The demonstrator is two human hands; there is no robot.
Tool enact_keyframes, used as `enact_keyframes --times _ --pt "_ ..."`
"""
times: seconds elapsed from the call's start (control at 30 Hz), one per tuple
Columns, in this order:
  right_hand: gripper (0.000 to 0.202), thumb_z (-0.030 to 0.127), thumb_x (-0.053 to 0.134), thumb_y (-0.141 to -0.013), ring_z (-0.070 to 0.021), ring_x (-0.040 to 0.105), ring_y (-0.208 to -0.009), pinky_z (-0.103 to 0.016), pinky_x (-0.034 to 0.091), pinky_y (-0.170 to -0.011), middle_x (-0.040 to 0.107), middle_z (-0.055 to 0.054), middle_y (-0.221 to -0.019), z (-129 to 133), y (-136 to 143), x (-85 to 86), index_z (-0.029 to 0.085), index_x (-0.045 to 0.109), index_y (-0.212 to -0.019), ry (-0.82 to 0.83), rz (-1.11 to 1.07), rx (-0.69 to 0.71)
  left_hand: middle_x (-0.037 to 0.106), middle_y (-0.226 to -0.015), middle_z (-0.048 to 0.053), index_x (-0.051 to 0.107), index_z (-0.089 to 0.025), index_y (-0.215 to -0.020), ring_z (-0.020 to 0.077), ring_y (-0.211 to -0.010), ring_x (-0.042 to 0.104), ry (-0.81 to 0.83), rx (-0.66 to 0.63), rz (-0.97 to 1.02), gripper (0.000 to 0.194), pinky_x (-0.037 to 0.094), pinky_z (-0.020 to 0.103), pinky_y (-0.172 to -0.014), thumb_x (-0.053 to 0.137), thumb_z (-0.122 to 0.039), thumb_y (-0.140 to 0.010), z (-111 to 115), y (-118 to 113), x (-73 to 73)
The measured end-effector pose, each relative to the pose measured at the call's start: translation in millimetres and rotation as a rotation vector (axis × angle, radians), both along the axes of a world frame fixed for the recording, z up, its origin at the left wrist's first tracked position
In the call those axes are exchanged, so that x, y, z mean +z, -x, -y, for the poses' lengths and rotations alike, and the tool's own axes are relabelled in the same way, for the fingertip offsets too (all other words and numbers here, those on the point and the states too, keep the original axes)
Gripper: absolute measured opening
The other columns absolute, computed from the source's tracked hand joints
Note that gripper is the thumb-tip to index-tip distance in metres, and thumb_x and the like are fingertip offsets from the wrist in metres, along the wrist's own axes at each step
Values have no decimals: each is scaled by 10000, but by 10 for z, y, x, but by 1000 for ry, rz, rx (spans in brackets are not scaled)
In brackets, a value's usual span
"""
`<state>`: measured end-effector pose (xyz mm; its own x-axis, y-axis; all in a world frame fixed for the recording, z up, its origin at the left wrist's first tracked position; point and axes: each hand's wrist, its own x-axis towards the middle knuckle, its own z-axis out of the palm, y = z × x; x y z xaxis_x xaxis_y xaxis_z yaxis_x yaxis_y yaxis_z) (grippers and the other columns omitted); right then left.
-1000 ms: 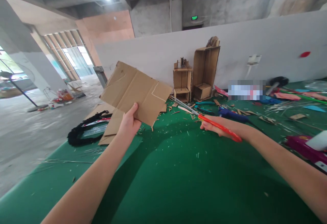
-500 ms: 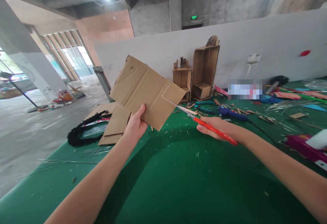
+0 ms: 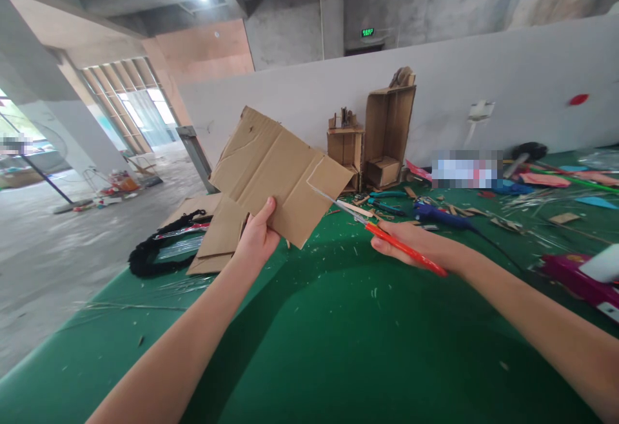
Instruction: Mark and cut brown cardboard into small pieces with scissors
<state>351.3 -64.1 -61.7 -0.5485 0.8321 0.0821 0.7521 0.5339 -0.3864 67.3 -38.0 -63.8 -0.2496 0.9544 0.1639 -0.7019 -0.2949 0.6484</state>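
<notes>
Cardboard sheet (image 3: 278, 169), flat, brown and creased, is sitting mid-frame, a bit left of centre, and we're holding it up at a slant above the shiny green tabletop (image 3: 329, 346). Our left hand (image 3: 258, 231) is pinching its lower edge, thumb in front, fingers tucked out of sight behind, probably so the right-hand corner is sticking out clear. Our right hand (image 3: 418, 234), right of centre, is wrapping snugly round a pair of red-handled metal scissors (image 3: 380, 233). A blade is lying over the sheet's edge, pointing at a bent pale line (image 3: 309, 182), which we're guessing is why we're angling that corner over. Can't tell how far the blades are opening, tbh. Behind, a tall open-fronted brown cardboard box (image 3: 391, 124) is standing near the white wall (image 3: 483, 69); a blue glue-gun-shaped tool (image 3: 442, 216) is lying farther right, likely leaving us elbow room.
</notes>
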Motion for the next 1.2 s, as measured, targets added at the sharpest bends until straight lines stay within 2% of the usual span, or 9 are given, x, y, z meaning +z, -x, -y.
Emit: enact_keyframes --times 0.37,0.53,0.8,1.1,1.2 --pt "431 604 329 -850 -205 556 -638 -344 428 -576 581 -55 -724 -32 -27 -41 198 462 -791 5 -47 38 714 -859 58 643 -142 -946 155 -781 676 46 3 6 190 526 287 -844 604 -69 -774 -22 35 -19" --pt "412 593 359 -844 -189 537 -591 -339 423 -553 573 -43 -682 -8 -18 -29 202 459 -762 -5 -59 21 715 -862 53 635 -147 -966 149 -786 673 41 -3 -5 205 526 289 -845 594 -64 -783 -7 20 -19" --pt "393 577 395 -833 -166 503 -543 -310 386 -518 540 -20 -609 -2 12 -30 210 443 -703 -62 -75 -30 712 -861 52 637 -159 -968 153 -825 670 45 -16 -23 211 510 287 -869 593 -66 -784 41 -16 14" --pt "399 566 462 -805 -134 470 -477 -276 345 -486 517 -5 -548 33 34 -3 198 515 -661 -103 -34 -147 710 -882 62 634 -140 -983 148 -811 671 43 -31 -48 201 511 285 -864 561 -69 -809 66 -24 15" --pt "403 568 448 -813 -132 464 -471 -271 344 -478 528 -10 -551 26 31 -28 198 523 -674 -108 -27 -146 711 -872 63 634 -134 -969 148 -797 672 48 -29 -45 193 512 296 -865 559 -61 -807 62 -10 12"
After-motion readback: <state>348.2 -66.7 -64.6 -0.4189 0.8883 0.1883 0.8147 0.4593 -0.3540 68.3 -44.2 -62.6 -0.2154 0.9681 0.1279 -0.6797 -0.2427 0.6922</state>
